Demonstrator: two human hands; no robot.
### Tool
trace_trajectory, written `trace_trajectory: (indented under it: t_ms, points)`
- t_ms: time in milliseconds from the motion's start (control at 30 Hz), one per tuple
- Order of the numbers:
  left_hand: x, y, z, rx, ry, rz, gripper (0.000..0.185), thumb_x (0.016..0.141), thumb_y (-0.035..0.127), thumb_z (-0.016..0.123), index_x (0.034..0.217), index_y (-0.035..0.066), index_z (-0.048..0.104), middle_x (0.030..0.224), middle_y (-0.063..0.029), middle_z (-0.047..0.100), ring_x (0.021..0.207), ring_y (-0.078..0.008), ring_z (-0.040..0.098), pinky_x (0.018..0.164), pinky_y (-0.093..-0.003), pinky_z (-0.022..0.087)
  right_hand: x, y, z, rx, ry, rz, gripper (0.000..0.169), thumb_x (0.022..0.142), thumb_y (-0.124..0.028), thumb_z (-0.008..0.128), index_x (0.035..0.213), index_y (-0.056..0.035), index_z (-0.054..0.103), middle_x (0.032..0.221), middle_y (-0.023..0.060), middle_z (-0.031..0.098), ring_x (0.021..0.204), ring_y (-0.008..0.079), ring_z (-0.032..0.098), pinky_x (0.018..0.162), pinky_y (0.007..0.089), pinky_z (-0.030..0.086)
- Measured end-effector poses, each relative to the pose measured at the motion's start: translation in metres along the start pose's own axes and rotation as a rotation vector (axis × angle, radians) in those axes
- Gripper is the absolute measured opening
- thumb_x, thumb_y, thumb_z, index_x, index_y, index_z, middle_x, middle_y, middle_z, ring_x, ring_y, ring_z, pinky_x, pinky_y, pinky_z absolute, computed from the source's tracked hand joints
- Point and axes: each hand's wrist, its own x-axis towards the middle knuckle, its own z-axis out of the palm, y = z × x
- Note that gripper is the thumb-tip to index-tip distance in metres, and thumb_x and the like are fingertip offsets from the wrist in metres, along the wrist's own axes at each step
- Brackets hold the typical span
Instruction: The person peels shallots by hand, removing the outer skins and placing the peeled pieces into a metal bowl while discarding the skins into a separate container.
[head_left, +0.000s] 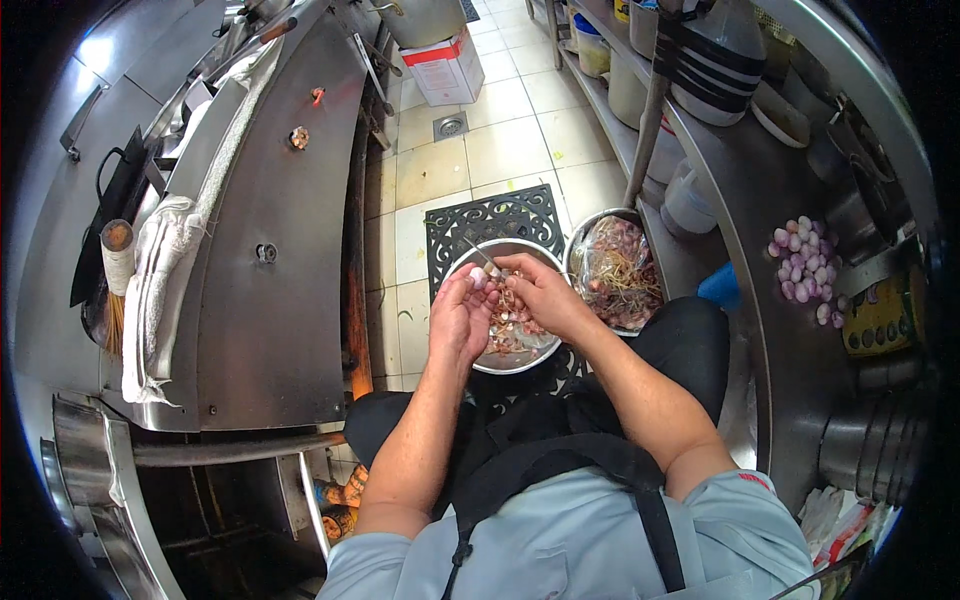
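Observation:
My left hand (459, 319) pinches a pale, peeled-looking shallot (478, 277) between thumb and fingers. Close beside it, my right hand (546, 298) grips a small knife (475, 247), its blade pointing up and to the left. Both hands are over a round metal bowl (517, 370) that holds loose skins and root trimmings (517, 326). To the right of this bowl stands a second metal bowl (576, 234), filled with unpeeled shallots and stringy roots (619, 259), partly under clear plastic. My right fingers hide the knife's handle.
Peeled shallots (806, 262) lie in a pile on the steel shelf (795, 397) at right. A steel cooking range (277, 322) with white towels (161, 292) stands at left. Ahead are a black rubber mat (487, 202), a floor drain (450, 126) and a cardboard box (444, 71) under a pot.

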Motion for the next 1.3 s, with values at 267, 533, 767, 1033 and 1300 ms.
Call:
trace_trajectory:
  t_ms: [267,533,767,1033,1300]
  points:
    - [0.0,0.003,0.004,-0.101,-0.02,-0.084,0.032,0.101,0.012,0.05,0.131,0.001,0.052,0.11,-0.0171,0.067,0.089,-0.0241,0.067,0.081,-0.0351,0.058,0.026,0.05,-0.008,-0.062,0.099,-0.148,0.037,0.1,-0.029,0.065,0.123,-0.0005,0.063,0.108,0.0134,0.071,0.088,0.022,0.069,0.079,0.0358,0.055]
    - [-0.002,0.002,-0.004,0.077,0.053,-0.037,0.026,0.102,0.015,0.055,0.126,0.004,0.056,0.102,-0.0118,0.067,0.087,-0.0209,0.064,0.079,-0.0352,0.056,0.026,0.043,-0.017,-0.236,0.095,-0.027,0.035,0.09,-0.027,0.076,0.109,0.0006,0.066,0.102,0.0135,0.072,0.095,0.02,0.069,0.084,0.0347,0.054]
    - [-0.014,-0.003,0.0,0.275,-0.173,-0.164,0.024,0.103,0.018,0.06,0.124,0.009,0.056,0.109,-0.0074,0.065,0.093,-0.0219,0.066,0.081,-0.0413,0.056,0.019,0.036,-0.01,-0.323,-0.04,-0.241,0.045,0.085,-0.033,0.081,0.111,0.0003,0.067,0.101,0.016,0.072,0.094,0.0208,0.069,0.08,0.0353,0.054]
    - [-0.036,0.011,0.024,0.322,-0.21,-0.191,0.028,0.105,0.031,0.058,0.124,0.01,0.058,0.093,-0.0109,0.07,0.083,-0.0205,0.068,0.073,-0.0329,0.056,-0.057,-0.044,-0.051,-0.689,0.282,-0.258,0.038,0.088,-0.03,0.076,0.111,-0.0013,0.066,0.102,0.0223,0.073,0.093,0.0342,0.072,0.081,0.0426,0.055]
    - [-0.044,0.016,0.025,0.316,-0.203,-0.135,0.026,0.105,0.028,0.059,0.122,0.008,0.06,0.093,-0.0066,0.067,0.079,-0.0162,0.066,0.07,-0.03,0.055,-0.204,-0.137,-0.151,-0.87,0.891,0.018,0.041,0.087,-0.024,0.075,0.119,-0.0002,0.065,0.104,0.0164,0.071,0.093,0.0279,0.069,0.086,0.0388,0.053]
